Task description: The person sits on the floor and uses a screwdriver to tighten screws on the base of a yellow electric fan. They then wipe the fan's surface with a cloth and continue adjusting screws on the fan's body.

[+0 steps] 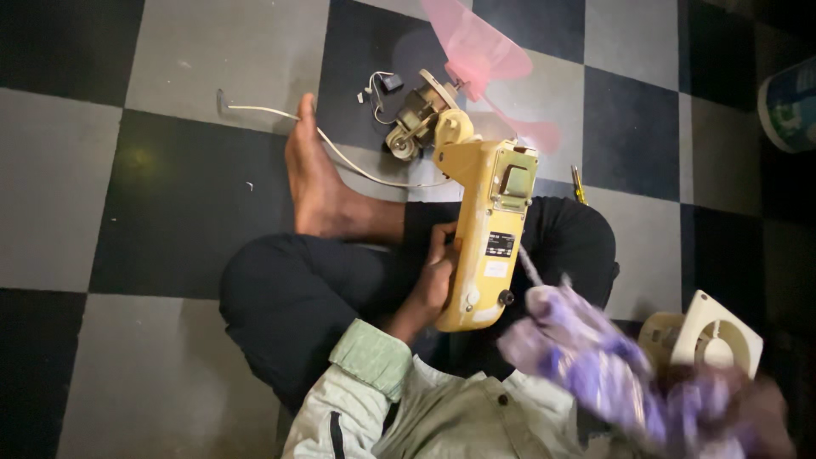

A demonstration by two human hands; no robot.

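I sit cross-legged on the floor with a yellow fan body (487, 242) resting on my lap. My left hand (435, 276) grips its left side near the lower end. At its far end sit the bare motor (418, 119) and a pink translucent blade (480, 51). My right hand (761, 416) is at the lower right, blurred, holding a purple and white cloth (595, 361) that hangs beside the fan body's lower end. A thin grey rod (530, 268) pokes out from under the cloth toward the fan body.
A white cord (340, 153) runs from the motor across the black and grey checkered floor (170, 187) past my bare foot (316, 174). A yellow-handled screwdriver (578, 184) lies by my knee. A cream fan housing (710, 336) sits right; a round container (790, 106) stands far right.
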